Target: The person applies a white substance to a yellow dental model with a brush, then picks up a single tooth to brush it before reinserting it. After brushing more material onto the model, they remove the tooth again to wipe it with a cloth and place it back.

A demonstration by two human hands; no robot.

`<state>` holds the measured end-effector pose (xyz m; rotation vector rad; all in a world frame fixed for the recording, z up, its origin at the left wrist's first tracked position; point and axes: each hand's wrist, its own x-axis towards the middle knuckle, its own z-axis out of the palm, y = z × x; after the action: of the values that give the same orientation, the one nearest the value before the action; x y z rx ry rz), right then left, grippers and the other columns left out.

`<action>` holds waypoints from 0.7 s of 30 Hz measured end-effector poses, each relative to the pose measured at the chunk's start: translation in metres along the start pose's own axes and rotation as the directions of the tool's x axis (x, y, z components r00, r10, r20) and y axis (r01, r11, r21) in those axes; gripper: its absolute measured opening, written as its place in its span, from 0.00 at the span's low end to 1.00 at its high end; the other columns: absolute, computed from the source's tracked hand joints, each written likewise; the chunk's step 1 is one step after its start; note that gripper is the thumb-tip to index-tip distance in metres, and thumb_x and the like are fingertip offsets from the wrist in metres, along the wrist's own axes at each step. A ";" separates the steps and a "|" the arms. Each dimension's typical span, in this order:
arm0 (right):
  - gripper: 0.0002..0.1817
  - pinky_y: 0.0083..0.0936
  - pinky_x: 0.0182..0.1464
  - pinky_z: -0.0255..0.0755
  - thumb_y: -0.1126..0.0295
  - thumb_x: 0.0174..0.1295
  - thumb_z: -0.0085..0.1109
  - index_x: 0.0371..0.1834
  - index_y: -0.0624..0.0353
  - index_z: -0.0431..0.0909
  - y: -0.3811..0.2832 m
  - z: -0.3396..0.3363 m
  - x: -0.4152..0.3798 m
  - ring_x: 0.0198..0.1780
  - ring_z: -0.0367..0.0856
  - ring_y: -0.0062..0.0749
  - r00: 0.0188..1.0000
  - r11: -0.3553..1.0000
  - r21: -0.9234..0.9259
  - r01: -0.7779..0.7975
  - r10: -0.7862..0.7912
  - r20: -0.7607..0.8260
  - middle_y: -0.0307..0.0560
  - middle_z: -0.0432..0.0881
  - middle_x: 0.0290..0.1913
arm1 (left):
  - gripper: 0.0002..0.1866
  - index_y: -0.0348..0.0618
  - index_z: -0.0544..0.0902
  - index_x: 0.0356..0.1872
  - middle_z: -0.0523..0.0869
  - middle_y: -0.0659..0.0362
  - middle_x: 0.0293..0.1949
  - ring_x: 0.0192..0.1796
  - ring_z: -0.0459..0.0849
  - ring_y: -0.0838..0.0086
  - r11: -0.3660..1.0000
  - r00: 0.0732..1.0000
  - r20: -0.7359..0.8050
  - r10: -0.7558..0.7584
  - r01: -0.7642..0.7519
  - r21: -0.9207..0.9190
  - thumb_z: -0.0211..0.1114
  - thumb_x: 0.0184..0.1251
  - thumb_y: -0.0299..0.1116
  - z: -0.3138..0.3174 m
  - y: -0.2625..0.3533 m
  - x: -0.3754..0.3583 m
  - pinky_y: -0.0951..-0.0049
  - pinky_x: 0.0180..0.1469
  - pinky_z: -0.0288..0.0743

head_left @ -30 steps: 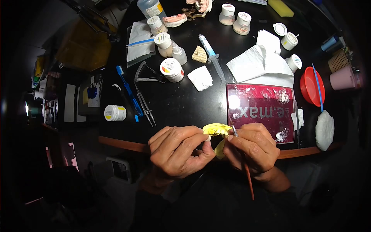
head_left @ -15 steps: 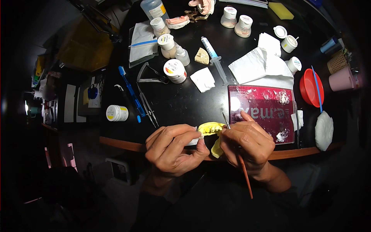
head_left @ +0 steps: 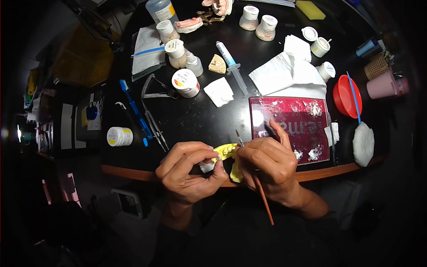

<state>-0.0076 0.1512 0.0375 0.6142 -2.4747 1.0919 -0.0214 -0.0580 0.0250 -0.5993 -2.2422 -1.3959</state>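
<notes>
At the table's front edge sits a yellow dental model [head_left: 227, 151] with a row of teeth, its lower part hanging down between my hands. My left hand [head_left: 189, 171] is closed, thumb and fingertips pinching a small whitish piece [head_left: 218, 156] against the model's left end. A white tissue [head_left: 206, 167] shows under those fingers. My right hand [head_left: 269, 162] grips a thin brush [head_left: 263, 200] with a reddish-brown handle; its dark tip points up and away, just above the model. One right finger stretches over the dark red slab. The right fingertips partly cover the model's right side.
A dark red mixing slab [head_left: 289, 118] carries white powdery heaps. Around stand a red bowl [head_left: 342, 99], a white jar [head_left: 185, 83], a syringe [head_left: 233, 66], folded tissue [head_left: 284, 75], tweezers [head_left: 155, 127], a blue toothbrush [head_left: 135, 111] and a round white pad [head_left: 363, 145].
The whole view has shifted, so everything appears further left. My right hand has turned slightly, with a finger raised higher over the slab. Both hands keep their holds.
</notes>
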 end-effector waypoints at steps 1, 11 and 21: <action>0.13 0.52 0.71 0.69 0.75 0.51 0.77 0.41 0.56 0.90 0.000 -0.003 -0.001 0.39 0.88 0.30 0.999 1.000 -0.005 0.006 -0.006 -0.045 0.38 0.89 0.38 | 0.11 0.35 0.89 0.34 0.89 0.52 0.38 0.36 0.89 0.73 1.000 1.000 0.000 0.012 -0.012 0.001 0.80 0.46 0.21 0.001 0.001 0.002 0.78 0.35 0.84; 0.10 0.26 0.35 0.75 0.82 0.52 0.66 0.38 0.67 0.87 0.021 -0.040 -0.025 0.32 0.82 0.32 0.896 0.929 0.259 -0.266 0.337 -0.290 0.44 0.85 0.26 | 0.13 0.35 0.89 0.33 0.88 0.51 0.37 0.37 0.89 0.71 1.000 0.999 0.020 0.025 -0.025 -0.011 0.77 0.42 0.19 0.007 0.005 0.015 0.76 0.36 0.84; 0.04 0.29 0.43 0.79 0.80 0.45 0.69 0.26 0.64 0.86 0.032 -0.044 -0.007 0.41 0.87 0.37 0.964 0.955 0.196 -0.221 0.245 -0.105 0.42 0.87 0.26 | 0.12 0.35 0.89 0.33 0.88 0.51 0.37 0.38 0.89 0.71 1.000 0.999 0.034 -0.009 0.009 -0.005 0.77 0.42 0.20 0.009 0.003 0.015 0.76 0.36 0.84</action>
<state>-0.0123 0.2056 0.0426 0.2927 -2.3970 1.4132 -0.0329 -0.0468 0.0319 -0.6202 -2.2705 -1.4068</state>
